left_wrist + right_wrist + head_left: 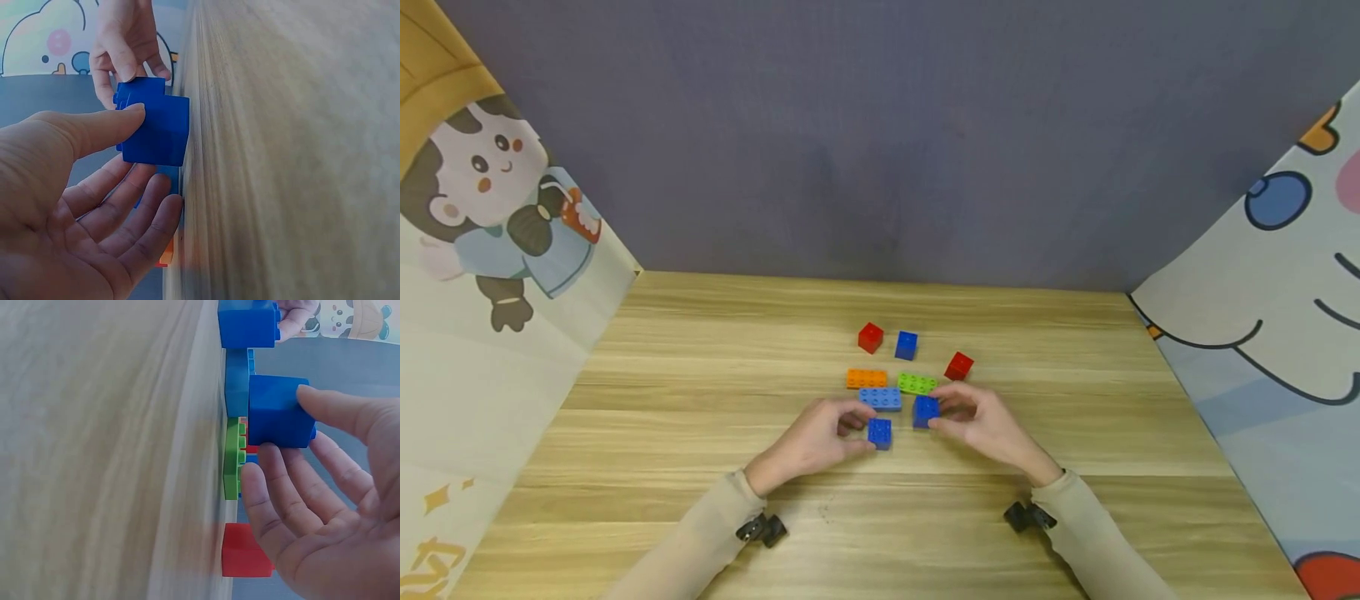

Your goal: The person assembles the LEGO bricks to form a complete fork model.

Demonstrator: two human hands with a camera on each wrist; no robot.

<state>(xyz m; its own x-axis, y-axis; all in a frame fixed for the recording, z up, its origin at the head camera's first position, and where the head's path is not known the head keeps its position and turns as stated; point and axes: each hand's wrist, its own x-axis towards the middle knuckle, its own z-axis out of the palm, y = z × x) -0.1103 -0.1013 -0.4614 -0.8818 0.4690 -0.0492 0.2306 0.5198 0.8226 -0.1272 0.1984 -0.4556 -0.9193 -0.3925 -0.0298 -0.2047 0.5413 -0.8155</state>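
Note:
My left hand (820, 435) pinches a dark blue toy brick (879, 433) between thumb and fingers. In the right wrist view this brick (249, 325) sits at the tabletop. Just to the right, my right hand (988, 423) grips a second dark blue brick (926, 412) by its sides. The right wrist view shows that brick (279, 411) held a little above the table, its studs facing up. A lighter blue flat brick (880, 399) lies right behind the two, close to the left fingertips. A lime green flat brick (917, 383) is just beyond the right-hand brick.
Farther back on the wooden table (700, 350) are an orange flat brick (867, 378), a red brick (870, 337), a blue brick (906, 345) and another red brick (958, 366). A dark grey panel (880, 167) rises behind the table, with printed panels at both sides.

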